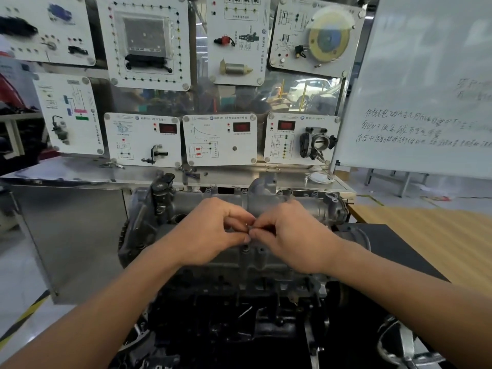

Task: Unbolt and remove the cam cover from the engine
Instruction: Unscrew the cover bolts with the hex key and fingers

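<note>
Training panels (pixel 221 139) are stood on the steel bench (pixel 66 171), loose bolts (pixel 191 173) and a white object (pixel 319 177) laid before them. The wooden tabletop (pixel 439 230) is partly covered by a black mat (pixel 394 243).

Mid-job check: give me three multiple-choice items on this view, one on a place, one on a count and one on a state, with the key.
1. Where do the left hand and right hand meet?
A. Over the middle of the cam cover
B. At the whiteboard
C. On the floor

2. How many red displays show on the panels behind?
A. One
B. Three
C. Five

3. What are the hands doing?
A. Hanging open
B. Turning a wrench
C. Pinching a small part between fingertips

Key: 1 A, the fingertips come together above the cover's centre. 2 B, there is one on each of three panels in the bottom row. 3 C, the thumbs and fingers of both hands close on it.
</note>
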Tool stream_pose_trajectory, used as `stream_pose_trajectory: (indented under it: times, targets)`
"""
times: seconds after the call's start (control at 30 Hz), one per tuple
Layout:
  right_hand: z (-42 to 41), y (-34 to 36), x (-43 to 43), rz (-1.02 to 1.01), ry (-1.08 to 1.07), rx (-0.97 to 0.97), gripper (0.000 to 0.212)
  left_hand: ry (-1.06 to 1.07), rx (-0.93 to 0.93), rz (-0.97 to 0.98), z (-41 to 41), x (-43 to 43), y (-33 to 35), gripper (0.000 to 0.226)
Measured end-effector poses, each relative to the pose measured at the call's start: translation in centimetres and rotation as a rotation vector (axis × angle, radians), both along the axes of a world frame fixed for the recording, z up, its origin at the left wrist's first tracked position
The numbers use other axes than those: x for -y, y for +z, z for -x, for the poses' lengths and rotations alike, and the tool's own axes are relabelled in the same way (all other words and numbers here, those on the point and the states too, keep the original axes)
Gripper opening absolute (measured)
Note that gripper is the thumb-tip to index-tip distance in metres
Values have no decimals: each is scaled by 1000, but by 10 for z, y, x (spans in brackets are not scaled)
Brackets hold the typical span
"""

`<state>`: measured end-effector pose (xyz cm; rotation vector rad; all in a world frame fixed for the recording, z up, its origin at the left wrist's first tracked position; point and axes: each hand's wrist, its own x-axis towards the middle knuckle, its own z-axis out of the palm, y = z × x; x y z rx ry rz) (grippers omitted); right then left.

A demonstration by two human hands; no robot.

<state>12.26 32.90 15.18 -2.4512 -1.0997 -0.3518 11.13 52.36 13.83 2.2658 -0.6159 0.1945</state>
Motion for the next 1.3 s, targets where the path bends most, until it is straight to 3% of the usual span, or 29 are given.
stream_pose_trajectory:
  times: [0.6,0.73,0.87,1.07,1.2,1.3]
  targets:
    - [44,4,22,248,-196,-151,31,-26,77,-80,0,-3,-3,22]
    - [20,9,30,332,-194,1,24,-13,75,-95,0,-4,-4,24]
    - [-26,17,29,477,-41,275,22,52,79,-79,1,-3,-8,19]
    - [-57,20,6,429,158,518,20,171,86,57,4,0,-12,26]
    - [-42,39,24,333,127,563,24,154,83,162,6,6,-6,30]
    - [-18,46,53,399,45,431,25,95,107,94,5,23,0,37]
